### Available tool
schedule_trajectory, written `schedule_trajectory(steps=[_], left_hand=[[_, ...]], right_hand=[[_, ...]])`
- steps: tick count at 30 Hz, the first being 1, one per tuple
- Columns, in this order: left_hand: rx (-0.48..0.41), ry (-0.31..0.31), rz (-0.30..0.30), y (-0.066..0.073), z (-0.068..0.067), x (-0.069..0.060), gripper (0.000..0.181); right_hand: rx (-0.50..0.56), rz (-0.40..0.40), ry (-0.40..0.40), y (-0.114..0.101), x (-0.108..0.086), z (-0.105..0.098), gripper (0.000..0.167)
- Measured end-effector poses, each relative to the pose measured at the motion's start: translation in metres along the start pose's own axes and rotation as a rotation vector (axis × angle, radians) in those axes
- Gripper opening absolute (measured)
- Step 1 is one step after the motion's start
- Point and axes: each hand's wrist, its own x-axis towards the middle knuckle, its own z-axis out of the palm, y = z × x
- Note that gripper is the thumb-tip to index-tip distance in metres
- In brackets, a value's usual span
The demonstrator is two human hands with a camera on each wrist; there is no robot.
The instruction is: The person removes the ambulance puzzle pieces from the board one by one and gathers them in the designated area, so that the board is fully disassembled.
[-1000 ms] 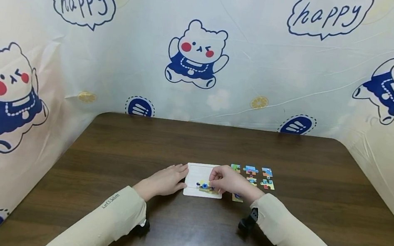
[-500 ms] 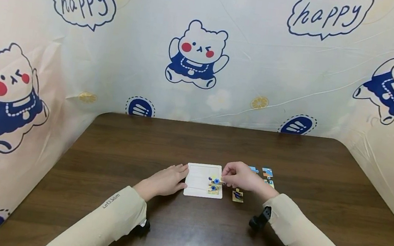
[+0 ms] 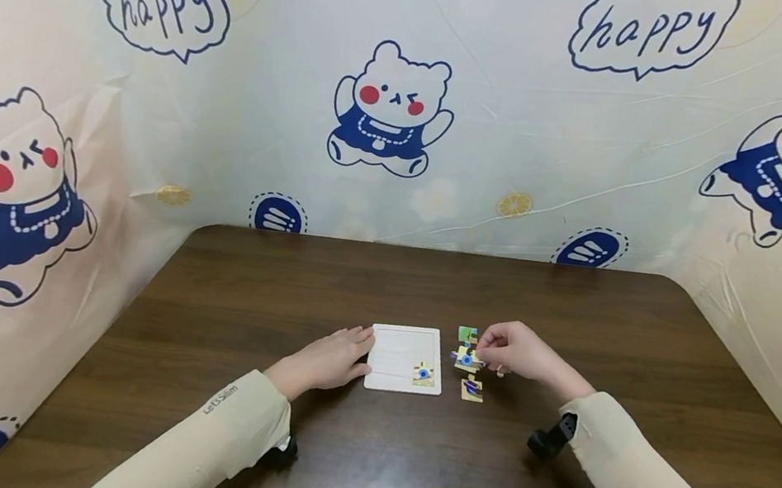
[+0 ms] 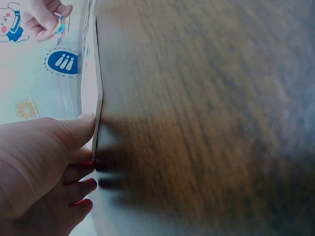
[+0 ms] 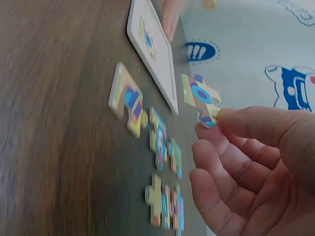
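My right hand [image 3: 522, 352] pinches a jigsaw piece [image 5: 203, 96] with a blue ring on it between thumb and fingertips. It holds the piece above the table, among the loose pieces right of the white puzzle board [image 3: 392, 354]. One yellow piece [image 3: 423, 374] with a blue ring lies in the board's near right corner. At the board's left edge, my left hand [image 3: 332, 358] rests with fingers extended; its thumb [image 4: 81, 129] touches the rim. Below the held piece in the head view lies a loose corner piece [image 3: 471, 390].
A green-and-blue piece [image 3: 467, 334] lies beyond the held one. Several more loose pieces [image 5: 165, 204] sit on the brown wooden table [image 3: 361, 457], mostly hidden by my right hand in the head view. A printed bear curtain [image 3: 495, 142] hangs behind the table.
My right hand has moved right, off the board and over the loose pieces, carrying the blue-ringed jigsaw piece with it. My left hand stays at the board's left edge.
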Motion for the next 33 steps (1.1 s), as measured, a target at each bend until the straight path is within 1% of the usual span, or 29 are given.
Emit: schedule_trajectory(steps=[3, 11, 17, 25, 30, 33], left_hand=[[-0.003, 0.004, -0.002, 0.0, 0.0, 0.0, 0.051], [-0.001, 0.003, 0.001, 0.001, -0.001, -0.001, 0.051], [0.002, 0.01, 0.01, 0.001, -0.001, -0.001, 0.05], [-0.002, 0.012, 0.012, 0.002, -0.001, -0.001, 0.049], [0.004, 0.012, 0.008, 0.001, 0.0, -0.001, 0.049], [0.003, 0.015, 0.011, 0.001, 0.0, -0.001, 0.049]], right_hand=[[0.004, 0.011, 0.004, 0.006, -0.005, -0.007, 0.008], [-0.003, 0.075, 0.016, 0.021, -0.02, -0.022, 0.01], [-0.007, 0.111, 0.0, 0.029, -0.029, -0.028, 0.009], [0.02, 0.134, -0.05, 0.042, -0.035, -0.028, 0.009], [0.024, 0.111, -0.093, 0.048, -0.036, -0.024, 0.01], [0.013, 0.101, -0.099, 0.048, -0.037, -0.022, 0.01]])
